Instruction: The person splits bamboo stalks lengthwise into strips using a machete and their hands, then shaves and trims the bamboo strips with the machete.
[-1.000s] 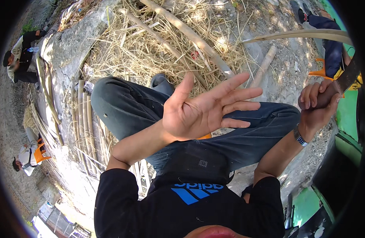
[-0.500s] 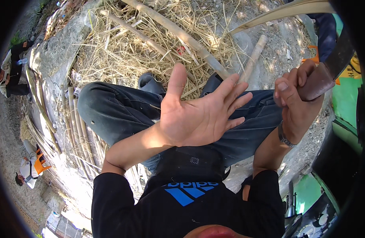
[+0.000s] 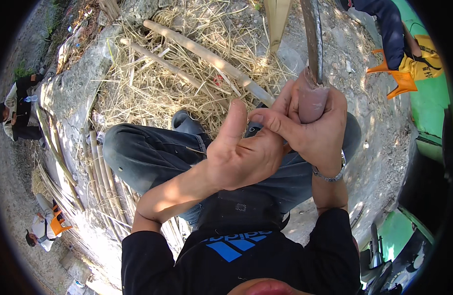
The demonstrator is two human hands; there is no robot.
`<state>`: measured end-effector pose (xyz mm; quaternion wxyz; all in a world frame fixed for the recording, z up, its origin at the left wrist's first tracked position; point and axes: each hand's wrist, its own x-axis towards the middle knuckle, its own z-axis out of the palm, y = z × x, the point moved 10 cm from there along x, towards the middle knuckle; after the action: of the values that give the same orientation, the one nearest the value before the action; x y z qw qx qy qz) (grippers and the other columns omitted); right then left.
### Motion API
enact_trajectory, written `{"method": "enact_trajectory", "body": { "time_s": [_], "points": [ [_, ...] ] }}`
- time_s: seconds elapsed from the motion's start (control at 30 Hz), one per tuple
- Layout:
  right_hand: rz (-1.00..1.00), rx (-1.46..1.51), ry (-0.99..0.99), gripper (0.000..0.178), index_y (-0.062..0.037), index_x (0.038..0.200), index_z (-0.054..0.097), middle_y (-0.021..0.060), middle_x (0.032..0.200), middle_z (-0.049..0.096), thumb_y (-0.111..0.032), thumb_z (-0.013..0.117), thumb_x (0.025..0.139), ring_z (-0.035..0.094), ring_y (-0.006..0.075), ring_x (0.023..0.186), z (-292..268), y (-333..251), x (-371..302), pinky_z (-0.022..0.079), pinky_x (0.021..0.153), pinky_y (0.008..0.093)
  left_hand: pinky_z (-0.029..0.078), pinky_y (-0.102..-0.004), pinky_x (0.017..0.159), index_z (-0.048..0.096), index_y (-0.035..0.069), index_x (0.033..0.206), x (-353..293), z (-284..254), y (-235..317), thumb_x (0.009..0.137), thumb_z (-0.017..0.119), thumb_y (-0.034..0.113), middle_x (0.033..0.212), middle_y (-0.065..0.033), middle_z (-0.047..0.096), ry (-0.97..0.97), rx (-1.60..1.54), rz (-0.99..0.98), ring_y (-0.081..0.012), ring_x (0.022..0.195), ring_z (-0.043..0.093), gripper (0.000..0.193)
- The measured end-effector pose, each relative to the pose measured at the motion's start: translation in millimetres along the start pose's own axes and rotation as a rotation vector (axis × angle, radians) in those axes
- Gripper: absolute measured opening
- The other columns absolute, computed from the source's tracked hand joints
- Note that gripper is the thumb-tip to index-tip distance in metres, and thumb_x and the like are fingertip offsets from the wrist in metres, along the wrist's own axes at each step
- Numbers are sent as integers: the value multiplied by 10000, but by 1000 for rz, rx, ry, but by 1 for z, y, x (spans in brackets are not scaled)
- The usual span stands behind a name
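Observation:
My right hand (image 3: 319,137) is wrapped round the brown handle of a large knife (image 3: 312,46), whose dark blade points up past the top edge. The thumb and a finger of this hand meet the fingers of my left hand (image 3: 246,160). That left hand is turned palm up with nothing visible in it; its thumb stands out straight, while its fingertips are hidden behind the right hand. A pale, pointed bamboo strip (image 3: 277,22) hangs left of the blade, and what holds it is out of view.
Two bamboo poles (image 3: 207,59) lie over a heap of straw-like shavings (image 3: 138,83) beyond my feet. More poles (image 3: 106,177) lie at left. People sit at far left, one near an orange chair (image 3: 59,223). At right, another person (image 3: 389,29) is by an orange chair (image 3: 403,83).
My right hand has swung inward with the knife, from the far right to my left hand, and the blade now points up. The pale strip has turned from slanting to upright.

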<state>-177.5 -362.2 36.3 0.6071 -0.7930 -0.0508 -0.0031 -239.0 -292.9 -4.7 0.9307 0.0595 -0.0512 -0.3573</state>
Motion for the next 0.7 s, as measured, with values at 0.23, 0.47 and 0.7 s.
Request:
{"method": "enact_trajectory", "body": {
  "time_s": [0.23,0.47,0.7],
  "points": [
    [-51,-66,-99,389,-23,864,664,40,698,707,-203,965,697,647,80,635,4,10,-1,529,618,263,48,-441,1271,-74,103,1651,3,9,12,843,74,933,1717,-84,123,-180,10,-21,-223,1568,144,1167],
    [-100,-66,-104,542,16,1008,671,91,823,741,-235,989,649,699,103,709,2,7,-3,564,648,281,87,-478,1267,-10,127,1663,-1,0,7,787,123,981,1715,-118,129,-99,-123,-85,-282,1577,147,1230],
    [11,13,-239,641,32,1118,655,69,835,718,-223,1001,643,695,85,724,13,8,-11,569,634,257,122,-505,1261,-41,182,1665,-7,-8,14,791,193,980,1724,-128,64,-46,-25,-153,-318,1577,140,1207]
  ]
}}
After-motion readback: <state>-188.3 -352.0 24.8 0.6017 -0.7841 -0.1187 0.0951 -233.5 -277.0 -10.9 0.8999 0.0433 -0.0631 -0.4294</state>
